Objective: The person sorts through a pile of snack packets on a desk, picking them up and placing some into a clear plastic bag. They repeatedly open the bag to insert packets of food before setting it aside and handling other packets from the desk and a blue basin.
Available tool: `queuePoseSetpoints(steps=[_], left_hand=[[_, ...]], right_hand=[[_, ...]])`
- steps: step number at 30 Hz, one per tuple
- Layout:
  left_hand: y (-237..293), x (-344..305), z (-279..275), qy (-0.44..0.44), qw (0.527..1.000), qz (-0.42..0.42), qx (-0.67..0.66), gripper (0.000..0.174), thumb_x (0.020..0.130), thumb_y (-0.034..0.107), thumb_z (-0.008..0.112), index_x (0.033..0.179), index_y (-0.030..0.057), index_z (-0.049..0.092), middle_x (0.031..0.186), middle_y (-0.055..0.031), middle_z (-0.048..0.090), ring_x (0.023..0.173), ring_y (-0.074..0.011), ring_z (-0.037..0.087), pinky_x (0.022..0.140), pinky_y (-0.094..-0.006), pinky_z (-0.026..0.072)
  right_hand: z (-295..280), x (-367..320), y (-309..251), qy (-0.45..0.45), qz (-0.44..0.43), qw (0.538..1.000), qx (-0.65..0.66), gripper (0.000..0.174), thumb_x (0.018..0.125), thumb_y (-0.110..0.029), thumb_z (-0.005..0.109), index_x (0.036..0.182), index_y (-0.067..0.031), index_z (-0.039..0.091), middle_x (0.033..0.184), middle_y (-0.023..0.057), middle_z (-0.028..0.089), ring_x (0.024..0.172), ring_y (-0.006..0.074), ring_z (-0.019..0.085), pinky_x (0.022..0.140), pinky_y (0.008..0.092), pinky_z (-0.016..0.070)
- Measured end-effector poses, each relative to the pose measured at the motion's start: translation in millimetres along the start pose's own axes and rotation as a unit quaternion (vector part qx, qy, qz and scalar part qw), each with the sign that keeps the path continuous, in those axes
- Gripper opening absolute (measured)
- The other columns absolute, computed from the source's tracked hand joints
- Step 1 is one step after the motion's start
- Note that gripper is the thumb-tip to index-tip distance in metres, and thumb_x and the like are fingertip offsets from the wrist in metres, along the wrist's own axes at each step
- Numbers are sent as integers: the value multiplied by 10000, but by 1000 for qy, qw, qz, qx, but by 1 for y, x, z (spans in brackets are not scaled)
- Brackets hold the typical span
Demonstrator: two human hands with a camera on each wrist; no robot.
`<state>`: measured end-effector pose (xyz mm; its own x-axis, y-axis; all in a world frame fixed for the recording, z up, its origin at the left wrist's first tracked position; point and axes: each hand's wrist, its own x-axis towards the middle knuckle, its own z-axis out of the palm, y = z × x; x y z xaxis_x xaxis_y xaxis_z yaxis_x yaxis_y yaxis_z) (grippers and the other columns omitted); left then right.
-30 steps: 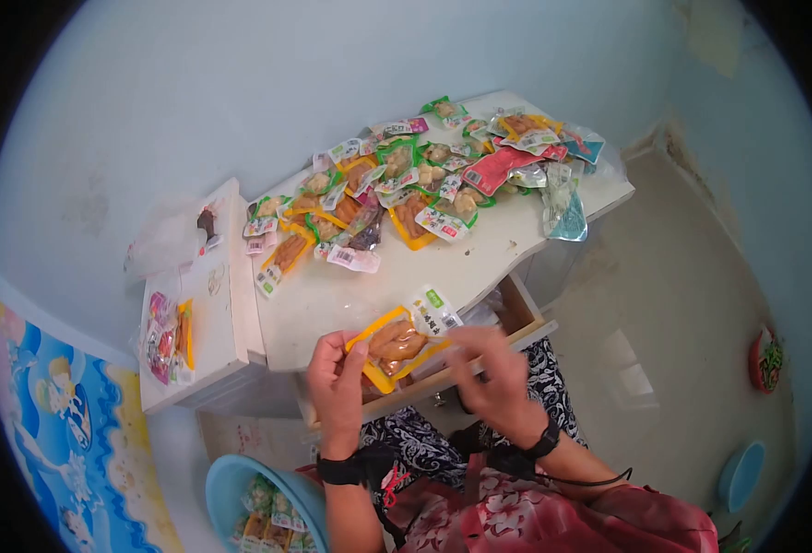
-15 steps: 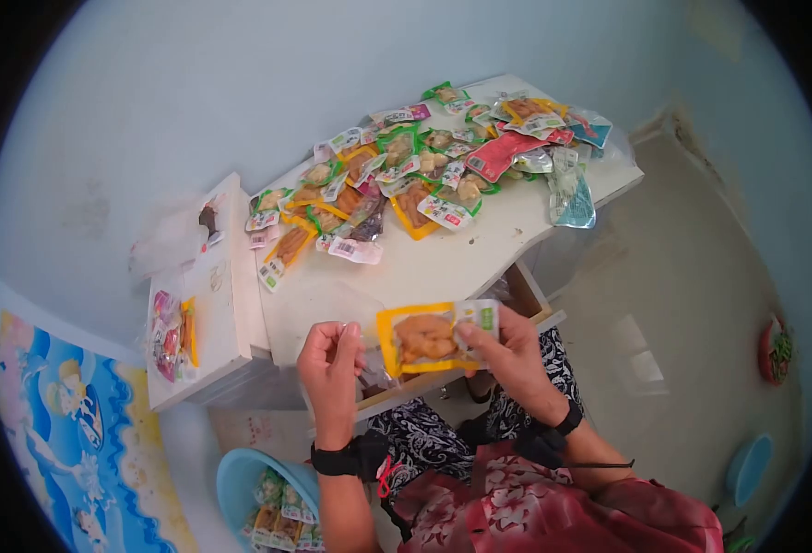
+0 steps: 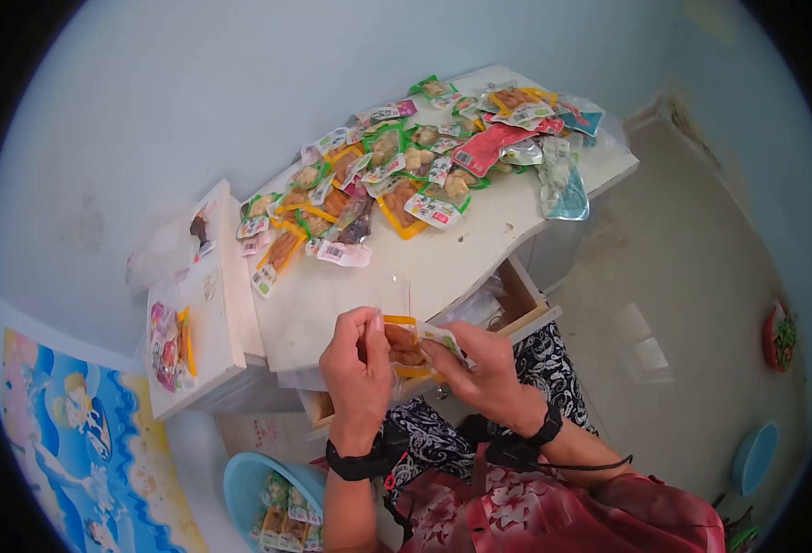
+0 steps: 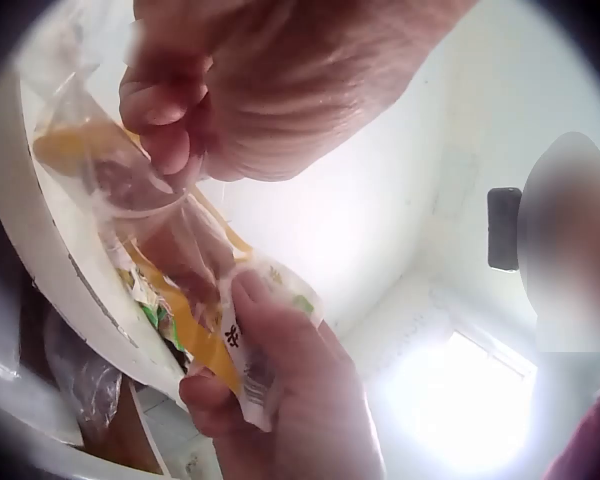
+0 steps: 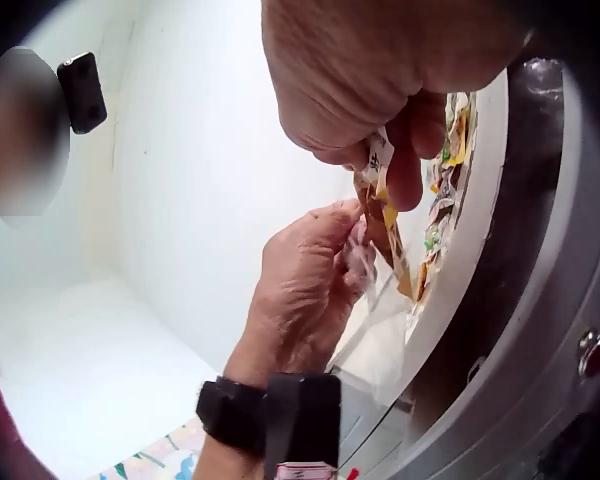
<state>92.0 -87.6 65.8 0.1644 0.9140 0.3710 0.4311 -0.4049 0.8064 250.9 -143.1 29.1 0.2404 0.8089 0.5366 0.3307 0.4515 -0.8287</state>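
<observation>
In the head view my left hand [image 3: 355, 369] pinches the edge of a clear plastic bag [image 4: 75, 130] between thumb and fingers. My right hand [image 3: 491, 370] grips the white printed end of a yellow-edged snack packet [image 3: 404, 343], thumb on top. Brown pieces of food show through the packet's window. In the left wrist view the packet's far end overlaps the bag, and clear film lies over part of it. Both hands are close together above the open drawer [image 3: 521, 293], in front of the desk.
A pile of mixed snack packets [image 3: 387, 175] covers the back of the white desk [image 3: 452, 263]. More packets [image 3: 171, 346] lie on the lower white cabinet [image 3: 221, 318] at left. A blue bucket [image 3: 240, 475] with packets inside stands below; a blue basin [image 3: 756, 458] is on the floor at right.
The packet passed from my left hand to my right. My left hand then took up the clear bag, and the right hand brought the packet left against it.
</observation>
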Motion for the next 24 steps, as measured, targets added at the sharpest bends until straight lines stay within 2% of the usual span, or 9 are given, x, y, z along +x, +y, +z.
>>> queuePoseSetpoints(steps=[3,8,12,15,16,18,21,22,24], left_hand=[[6,-12,8,-68,994,-45,-78,97,1037,96,633,1090,16,641,800,-22,683,678,-59,609,595,-246,488],[3,-17,1,-88,988,-79,-97,113,1020,69,647,1115,10,637,790,-8,658,680,-52,595,599,-235,486],[2,-14,-11,-39,999,-30,18,145,982,36,681,1118,13,637,768,-27,658,658,-74,604,599,-246,485],[5,-23,-1,-88,995,33,19,147,977,30,673,1118,8,635,773,-80,678,644,-119,634,592,-279,500],[7,-22,-1,-88,993,58,48,135,977,29,663,1106,3,634,780,-117,686,639,-156,656,588,-308,511],[6,-20,-2,-80,993,73,52,129,987,62,664,1100,5,639,792,-60,673,653,-103,611,600,-280,498],[17,-16,-4,-60,996,39,58,114,989,69,661,1081,7,639,803,-34,661,664,-81,583,608,-263,484],[20,-15,-5,-51,997,20,61,106,987,65,659,1074,7,638,806,-36,658,666,-83,581,609,-262,480],[16,-12,-3,-27,998,23,60,91,982,49,649,1061,5,636,810,-36,648,683,-81,576,614,-253,465]], right_hand=[[7,2,4,16,71,995,63,152,955,-68,711,1079,-4,651,783,161,654,621,265,666,557,361,490],[16,-8,33,54,139,980,133,169,981,-101,705,1091,2,628,814,95,668,707,138,661,569,320,498],[7,8,11,123,264,883,368,167,979,-99,711,1076,3,621,876,58,675,785,84,624,621,286,510],[21,-3,29,116,231,907,332,123,987,-85,697,1051,-10,622,885,55,675,778,74,620,642,305,530],[21,-7,29,92,187,946,250,113,977,-70,698,1045,-17,624,882,64,672,756,96,631,638,318,532],[18,-15,27,40,98,991,77,104,958,-39,700,1032,-30,626,875,82,668,711,140,654,629,343,535],[13,-18,37,-1,-79,996,-37,154,909,5,709,1031,-38,626,858,128,655,701,271,678,618,372,523],[13,-16,33,5,-66,998,-11,193,870,24,719,1028,-31,624,859,152,653,727,368,655,607,377,504],[9,-14,33,-31,-39,998,27,207,858,28,747,1032,-11,642,908,144,685,751,301,687,645,355,528]])
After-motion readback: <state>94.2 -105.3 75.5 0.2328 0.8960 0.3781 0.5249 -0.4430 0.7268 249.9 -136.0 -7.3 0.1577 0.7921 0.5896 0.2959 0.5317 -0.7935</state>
